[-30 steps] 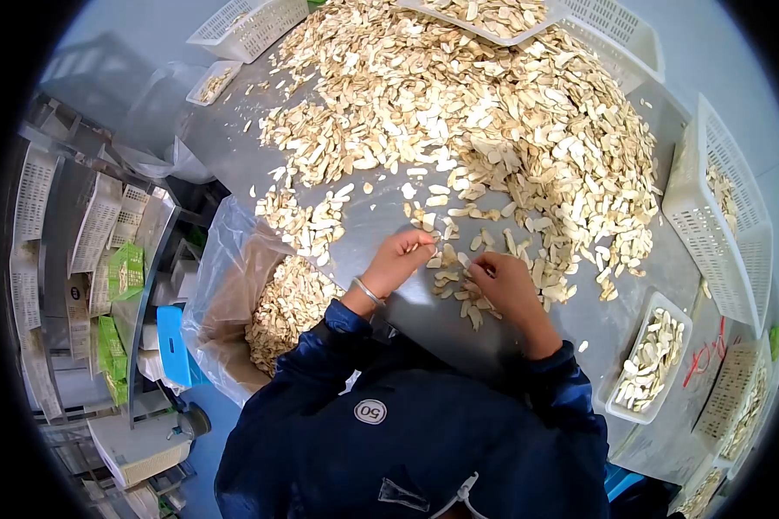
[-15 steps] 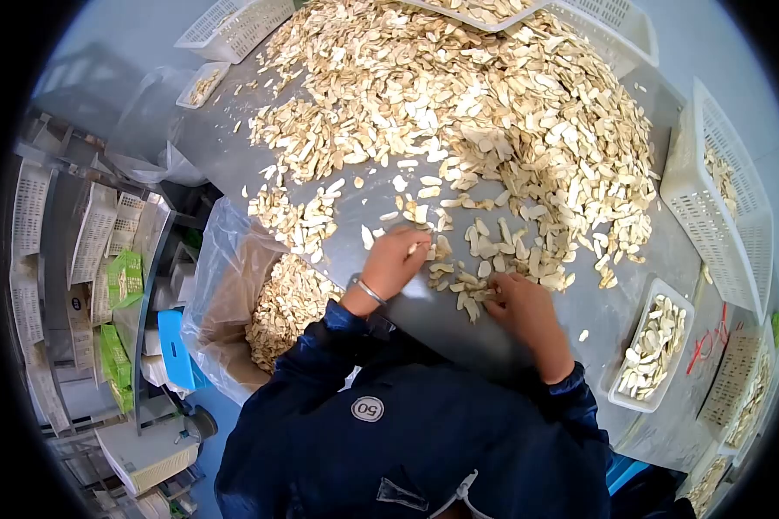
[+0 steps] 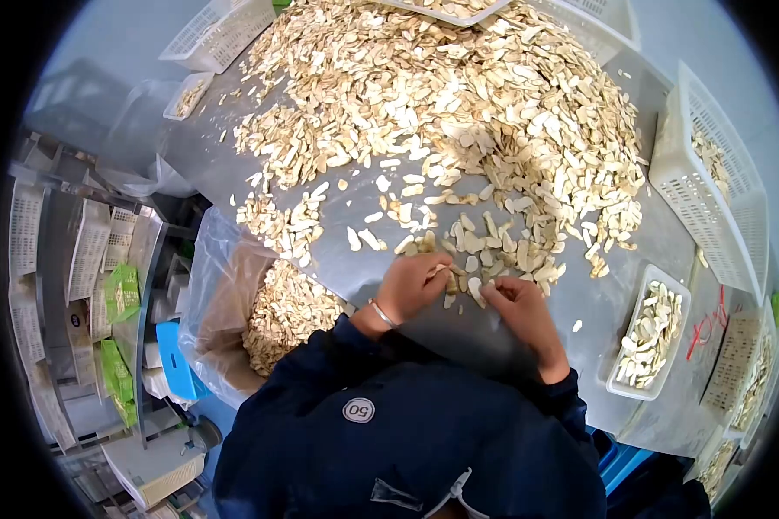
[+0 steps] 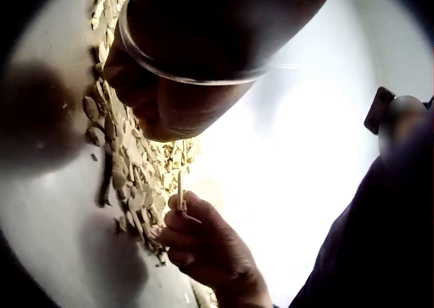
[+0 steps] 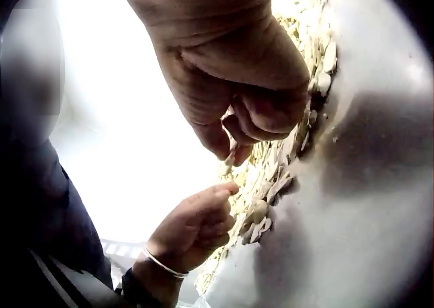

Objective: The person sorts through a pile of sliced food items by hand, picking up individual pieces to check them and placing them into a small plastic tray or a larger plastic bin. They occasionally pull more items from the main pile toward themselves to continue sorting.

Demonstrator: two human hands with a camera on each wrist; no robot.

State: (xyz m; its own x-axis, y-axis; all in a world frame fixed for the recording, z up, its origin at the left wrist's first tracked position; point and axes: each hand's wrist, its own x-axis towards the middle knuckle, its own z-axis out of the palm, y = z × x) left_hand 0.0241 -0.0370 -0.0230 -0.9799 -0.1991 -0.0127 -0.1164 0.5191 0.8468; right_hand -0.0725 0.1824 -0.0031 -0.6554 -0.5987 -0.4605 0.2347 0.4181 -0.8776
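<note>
Many pale dried slices with brownish edges, seemingly mushroom, are heaped on the metal table [image 3: 355, 203]. My left hand [image 3: 411, 287], with a bracelet at the wrist, holds a slice [image 3: 439, 270] between curled fingers and thumb in the head view. Close to its right, my right hand [image 3: 524, 313] pinches a pale slice [image 3: 476, 291] at its fingertips. The left wrist view shows that slice [image 4: 181, 186] edge-on, upright in the right hand [image 4: 213, 247]. A small spread of loose slices [image 3: 493, 246] lies just beyond both hands.
The big heap [image 3: 433, 95] covers the far table. Right of my hands stands a white tray [image 3: 613, 385] of slices, with a perforated basket [image 3: 718, 251] behind it. A plastic-lined bag [image 3: 216, 303] of slices is at the left table edge. Red-handled scissors [image 3: 708, 322] lie at right.
My right hand has gone from the loose slices at the table to hold a pale slice near the left hand. The left hand has shifted right and closer to my body.
</note>
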